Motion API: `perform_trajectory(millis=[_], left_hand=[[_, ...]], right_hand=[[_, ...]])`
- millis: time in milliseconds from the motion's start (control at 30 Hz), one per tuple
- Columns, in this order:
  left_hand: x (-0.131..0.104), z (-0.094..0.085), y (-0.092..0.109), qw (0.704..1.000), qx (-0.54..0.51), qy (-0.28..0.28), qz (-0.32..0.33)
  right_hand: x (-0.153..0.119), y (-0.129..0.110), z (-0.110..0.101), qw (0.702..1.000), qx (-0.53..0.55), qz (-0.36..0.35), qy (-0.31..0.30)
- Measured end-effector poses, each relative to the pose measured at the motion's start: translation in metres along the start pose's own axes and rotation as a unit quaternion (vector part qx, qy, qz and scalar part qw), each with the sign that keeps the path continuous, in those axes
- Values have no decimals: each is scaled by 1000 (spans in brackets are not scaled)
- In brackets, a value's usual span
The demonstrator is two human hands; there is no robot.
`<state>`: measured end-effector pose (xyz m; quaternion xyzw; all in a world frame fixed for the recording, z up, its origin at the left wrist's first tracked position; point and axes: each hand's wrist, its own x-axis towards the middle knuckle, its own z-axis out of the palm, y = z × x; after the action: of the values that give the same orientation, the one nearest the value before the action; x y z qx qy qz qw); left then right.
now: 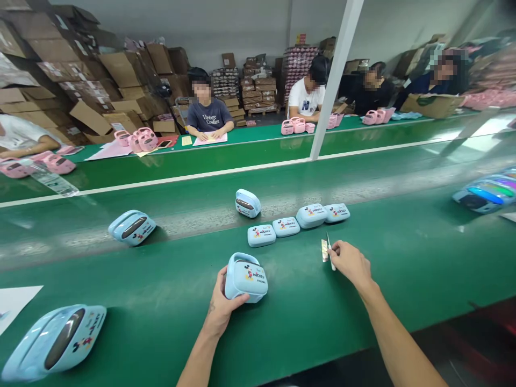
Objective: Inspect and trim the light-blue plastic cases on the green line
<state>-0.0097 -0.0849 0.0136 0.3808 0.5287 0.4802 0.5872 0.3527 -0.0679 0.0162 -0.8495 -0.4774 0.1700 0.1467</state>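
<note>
My left hand point(221, 306) is closed around a light blue case with a handle point(246, 277), printed with a cartoon mouse and lettering, held upright at the green table. To the right, the fingers of my right hand point(351, 262) pinch a thin white-handled tool point(331, 258) with a narrow metal tip. Just left of the tool a small pale strip point(324, 250) lies on the table. Beyond my hands, several blue printed pieces stand in a row, among them a flat one point(261, 235) and a thicker one point(312, 215).
Blue cases stand at the left front point(54, 344), farther left point(131, 228) and behind the row point(248, 203). A shiny case point(484, 192) is at the far right. Across the green bench point(250, 156) sit several people with pink cases point(143, 140). A white post point(334, 80) rises there.
</note>
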Motion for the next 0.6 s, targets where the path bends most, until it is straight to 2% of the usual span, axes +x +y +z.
perform_trajectory(millis=[167,300,367,433,467,533,600], left_hand=[[4,-40,8,977,195,-79,15],[0,-62,26,950,300,-80,26],[-4,-61,35,920,380,-73,62],[-8,-52,43,883,450,-75,110],[-9,-45,47,867,474,-82,133],[-8,-30,51,837,509,-107,172],[-4,-15,53,804,544,-140,196]], right_hand=[[12,-10,-5,996,-68,20,-47],[13,-7,-20,996,-60,7,-71],[2,-10,-22,996,-28,-28,-78],[-17,-19,-17,988,49,-105,-106],[-29,-27,-11,975,99,-157,-125],[-53,-46,3,931,184,-271,-162],[-71,-68,19,902,203,-324,-202]])
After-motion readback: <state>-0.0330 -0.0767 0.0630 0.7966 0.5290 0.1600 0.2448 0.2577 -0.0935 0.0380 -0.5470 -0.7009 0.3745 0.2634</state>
